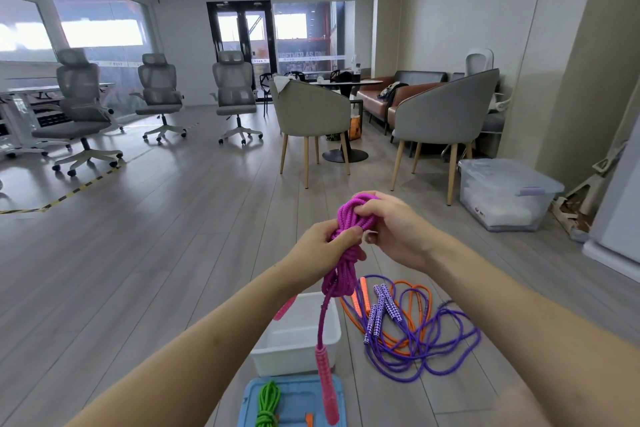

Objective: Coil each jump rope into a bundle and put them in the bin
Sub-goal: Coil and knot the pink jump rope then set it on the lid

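Note:
A magenta jump rope (343,253) is gathered into a bundle in the air above the floor. My left hand (320,246) grips its middle, thumb across the strands. My right hand (391,225) pinches the bundle's upper loops. Its two pink handles (325,381) hang down over the bins. An empty white bin (301,350) stands on the floor below. In front of it, a blue bin (294,399) holds a coiled green rope (268,404). A loose purple rope (429,340) and an orange rope (415,305) lie tangled on the floor to the right.
A clear lidded storage box (505,194) stands at the right by the wall. Two grey armchairs (443,118) and a round table (346,87) are ahead. Office chairs (235,94) line the left side. Yellow-black tape (69,194) marks the wooden floor.

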Demonstrator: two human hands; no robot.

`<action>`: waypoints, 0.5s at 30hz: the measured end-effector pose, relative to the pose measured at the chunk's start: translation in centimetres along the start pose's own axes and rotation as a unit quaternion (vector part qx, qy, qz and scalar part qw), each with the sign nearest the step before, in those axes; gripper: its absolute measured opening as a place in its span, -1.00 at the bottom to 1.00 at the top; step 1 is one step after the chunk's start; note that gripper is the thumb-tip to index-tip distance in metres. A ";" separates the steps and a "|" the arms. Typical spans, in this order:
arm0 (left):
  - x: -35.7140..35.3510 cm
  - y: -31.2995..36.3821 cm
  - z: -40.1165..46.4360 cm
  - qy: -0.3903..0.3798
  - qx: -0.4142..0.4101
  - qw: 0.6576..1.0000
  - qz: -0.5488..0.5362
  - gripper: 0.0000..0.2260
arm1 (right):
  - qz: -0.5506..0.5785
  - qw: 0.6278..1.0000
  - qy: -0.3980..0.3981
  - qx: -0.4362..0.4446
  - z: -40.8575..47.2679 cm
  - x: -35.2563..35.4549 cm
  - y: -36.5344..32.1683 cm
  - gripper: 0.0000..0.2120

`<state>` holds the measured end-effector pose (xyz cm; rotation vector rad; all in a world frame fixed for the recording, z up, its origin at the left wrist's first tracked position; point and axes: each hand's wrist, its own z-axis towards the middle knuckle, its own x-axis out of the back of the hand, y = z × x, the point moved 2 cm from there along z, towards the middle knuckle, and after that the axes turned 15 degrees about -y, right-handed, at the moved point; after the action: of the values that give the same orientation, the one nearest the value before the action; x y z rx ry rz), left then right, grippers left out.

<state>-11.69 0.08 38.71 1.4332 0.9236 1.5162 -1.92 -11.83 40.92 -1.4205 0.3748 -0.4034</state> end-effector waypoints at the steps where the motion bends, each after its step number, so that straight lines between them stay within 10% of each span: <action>1: 0.0 0.2 0.0 -0.001 -0.006 1.000 -0.004 -0.80 | 0.012 1.000 -0.004 0.000 -0.1 0.1 -0.1 -0.86; 15: 0.2 -0.3 -0.1 0.002 -0.011 1.000 0.027 -0.75 | 0.225 0.974 0.028 0.002 -1.0 -0.9 -1.0 -0.74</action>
<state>-11.72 0.43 38.50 1.4506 0.8747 1.5633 -3.23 -12.36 41.86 -1.2753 0.7244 -0.0731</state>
